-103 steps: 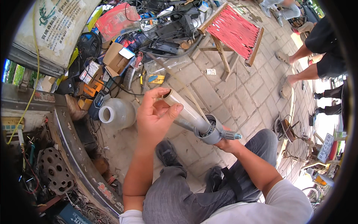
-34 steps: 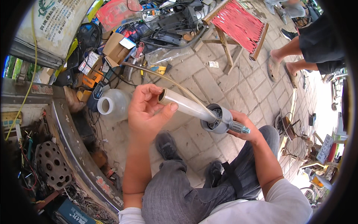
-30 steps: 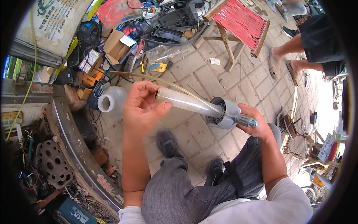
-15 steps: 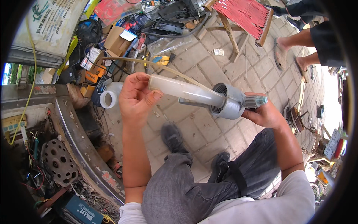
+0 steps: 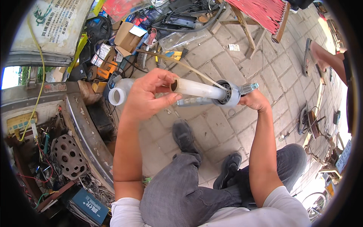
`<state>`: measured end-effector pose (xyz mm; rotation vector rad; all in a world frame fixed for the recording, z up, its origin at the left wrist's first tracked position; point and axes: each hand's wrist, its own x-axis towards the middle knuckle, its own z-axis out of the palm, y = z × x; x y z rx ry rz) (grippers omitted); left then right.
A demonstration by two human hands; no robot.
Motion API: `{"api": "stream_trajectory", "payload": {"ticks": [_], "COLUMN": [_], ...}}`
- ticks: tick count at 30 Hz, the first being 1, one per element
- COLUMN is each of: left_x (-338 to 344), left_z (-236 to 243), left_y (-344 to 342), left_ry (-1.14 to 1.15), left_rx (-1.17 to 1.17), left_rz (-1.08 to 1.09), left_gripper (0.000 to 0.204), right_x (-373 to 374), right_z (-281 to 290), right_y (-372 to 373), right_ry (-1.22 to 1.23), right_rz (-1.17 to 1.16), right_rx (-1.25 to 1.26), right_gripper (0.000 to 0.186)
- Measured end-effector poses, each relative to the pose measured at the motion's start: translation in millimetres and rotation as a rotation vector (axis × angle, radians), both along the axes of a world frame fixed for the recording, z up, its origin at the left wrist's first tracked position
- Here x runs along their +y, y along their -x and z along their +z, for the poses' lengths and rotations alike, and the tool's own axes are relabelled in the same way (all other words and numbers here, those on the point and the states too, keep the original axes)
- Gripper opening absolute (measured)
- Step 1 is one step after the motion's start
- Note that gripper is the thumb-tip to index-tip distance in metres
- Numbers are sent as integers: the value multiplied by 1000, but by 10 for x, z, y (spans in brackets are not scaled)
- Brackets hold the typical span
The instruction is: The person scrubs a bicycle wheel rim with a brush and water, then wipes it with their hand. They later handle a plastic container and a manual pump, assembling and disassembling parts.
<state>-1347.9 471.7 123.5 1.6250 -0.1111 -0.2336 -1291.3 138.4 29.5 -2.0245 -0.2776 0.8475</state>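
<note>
My left hand (image 5: pixel 149 92) has thumb and fingers around the open, brown-rimmed end of a translucent white tube (image 5: pixel 200 89). At its other end the tube runs into a round grey plastic fitting (image 5: pixel 235 94) with a ribbed black inside. My right hand (image 5: pixel 256 102) is closed behind this fitting, its fingers partly hidden. A ribbed grey nozzle with a greenish tip (image 5: pixel 248 88) sticks out on the right. A thin yellowish hose (image 5: pixel 189 68) leads from the fitting up to the left. Below the tube lies a flat clear-grey bar (image 5: pixel 194 102) joined to the fitting.
An open-mouthed white plastic bottle (image 5: pixel 118 96) stands left of my left hand. Boxes and tools (image 5: pixel 128 36) clutter the ground behind. A red-strapped wooden stool (image 5: pixel 261 15) is at the far right, with another person's leg (image 5: pixel 329 62) beside it. A metal-edged cabinet (image 5: pixel 81 125) is at left.
The tube and fitting have turned so that the tube's open end faces me more. My right hand has moved left, closer to my left hand. The other person's legs have shifted.
</note>
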Motion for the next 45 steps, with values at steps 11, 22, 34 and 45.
{"api": "stream_trajectory", "payload": {"ticks": [11,22,34,45], "left_x": [-754,-766,-600,-176], "left_z": [334,221,-130,20], "left_y": [-185,-218,-107,-372], "left_ry": [-348,-308,125,508], "left_rx": [-411,-376,-174,209], "left_rz": [-181,-191,65,333], "left_gripper": [38,29,30,34], "right_x": [-356,-574,-520,100], "right_z": [-370,-293,-21,695], "right_y": [-103,-289,-547,-127], "right_ry": [-420,-144,-221,-207], "right_rz": [-258,-47,62,281], "right_rx": [360,219,276,129], "right_gripper": [20,26,25,25]}}
